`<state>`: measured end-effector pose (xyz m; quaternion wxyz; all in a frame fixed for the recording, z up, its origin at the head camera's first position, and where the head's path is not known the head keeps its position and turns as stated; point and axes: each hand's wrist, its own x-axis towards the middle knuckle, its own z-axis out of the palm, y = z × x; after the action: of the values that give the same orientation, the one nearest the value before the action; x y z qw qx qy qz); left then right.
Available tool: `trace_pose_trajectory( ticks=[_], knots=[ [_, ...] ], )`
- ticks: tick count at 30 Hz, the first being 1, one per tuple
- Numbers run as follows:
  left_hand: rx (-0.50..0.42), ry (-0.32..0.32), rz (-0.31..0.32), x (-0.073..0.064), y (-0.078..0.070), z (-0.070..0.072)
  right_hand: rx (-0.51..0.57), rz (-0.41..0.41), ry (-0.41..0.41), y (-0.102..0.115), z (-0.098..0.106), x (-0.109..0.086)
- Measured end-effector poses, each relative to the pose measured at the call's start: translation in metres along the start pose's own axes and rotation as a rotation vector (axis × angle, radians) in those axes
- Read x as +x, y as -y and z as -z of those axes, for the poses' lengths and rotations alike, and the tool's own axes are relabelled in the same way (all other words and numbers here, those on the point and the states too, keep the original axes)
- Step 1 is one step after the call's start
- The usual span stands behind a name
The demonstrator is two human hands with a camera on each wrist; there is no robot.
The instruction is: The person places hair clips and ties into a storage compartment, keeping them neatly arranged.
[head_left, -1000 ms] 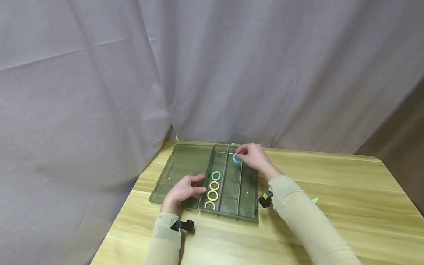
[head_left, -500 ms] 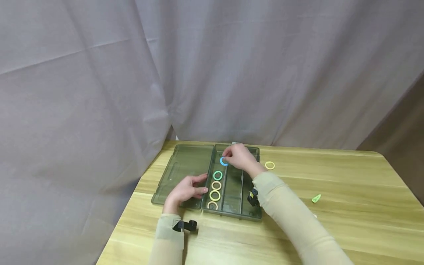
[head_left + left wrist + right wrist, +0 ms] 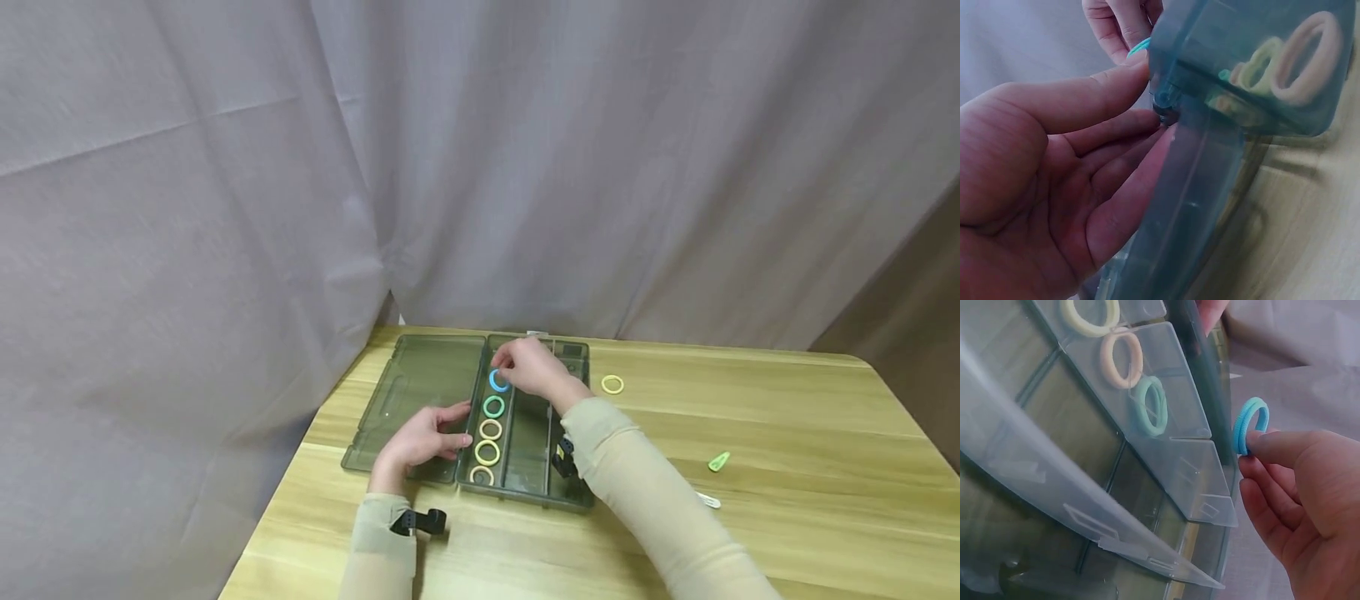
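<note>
My right hand (image 3: pixel 528 367) pinches a blue hair tie (image 3: pixel 1250 422) between thumb and fingers, above the far part of the left compartment of a translucent grey-green box (image 3: pixel 525 497). Below it in that compartment lie a green hair tie (image 3: pixel 493 407), a peach one, a yellow hair tie (image 3: pixel 487 452) and another peach one, in a row. My left hand (image 3: pixel 420 437) rests at the hinge side of the box, over the opened lid (image 3: pixel 420 375). In the left wrist view, its thumb touches the box wall and its fingertips reach the hinge.
On the wooden table (image 3: pixel 787 400), right of the box, lie a yellow hair tie (image 3: pixel 612 384), a green hair clip (image 3: pixel 718 462) and a white hair clip (image 3: pixel 708 500), partly hidden by the right sleeve. A grey curtain (image 3: pixel 525 167) hangs behind the table.
My right hand has carried the blue hair tie leftward, from over the middle compartment to over the left one. The clips and yellow tie have come into sight. The left hand stays at the hinge.
</note>
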<state>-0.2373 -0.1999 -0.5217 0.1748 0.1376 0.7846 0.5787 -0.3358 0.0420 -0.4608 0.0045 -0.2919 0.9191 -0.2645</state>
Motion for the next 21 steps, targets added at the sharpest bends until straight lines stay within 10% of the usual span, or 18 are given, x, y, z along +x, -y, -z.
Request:
trace_pose_trajectory(
  ticks=[21],
  knots=[
    [0.014, -0.021, -0.016, -0.0061, -0.0003, 0.0095, -0.011, 0.038, -0.023, -0.0021, -0.0062, 0.004]
  ],
)
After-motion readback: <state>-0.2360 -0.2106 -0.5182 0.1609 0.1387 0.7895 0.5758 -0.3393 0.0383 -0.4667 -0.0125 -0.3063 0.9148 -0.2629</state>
